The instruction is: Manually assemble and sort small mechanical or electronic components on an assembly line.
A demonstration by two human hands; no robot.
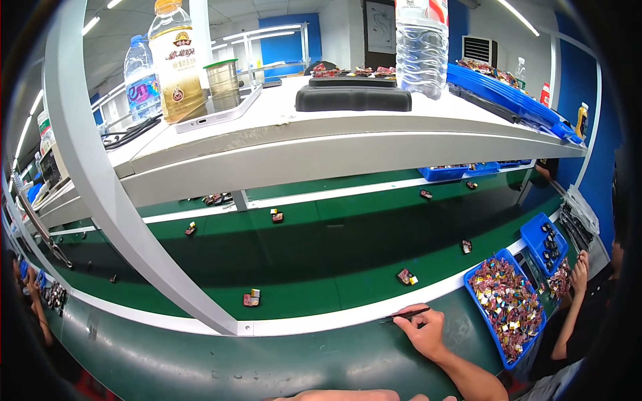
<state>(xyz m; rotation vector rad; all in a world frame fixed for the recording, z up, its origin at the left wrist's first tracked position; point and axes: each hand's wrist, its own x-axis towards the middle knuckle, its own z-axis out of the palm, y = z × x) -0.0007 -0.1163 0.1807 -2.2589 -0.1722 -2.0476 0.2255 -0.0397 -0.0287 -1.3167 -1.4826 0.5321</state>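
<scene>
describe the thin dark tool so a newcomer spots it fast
Find the green work surface along the bottom of the view. Right of its centre, the right hand holds a thin dark tool. Unlike the chunky parts on the belt beyond, it is long and narrow.

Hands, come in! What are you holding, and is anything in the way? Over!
Right grip: holding black tweezers. Left grip: lower edge, mostly cut off, load unclear. White rail between tweezers and green belt.

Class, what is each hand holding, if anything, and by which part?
Right hand: black tweezers, gripped around the middle, both ends showing. Left hand: partly out of frame; cannot tell.
</scene>
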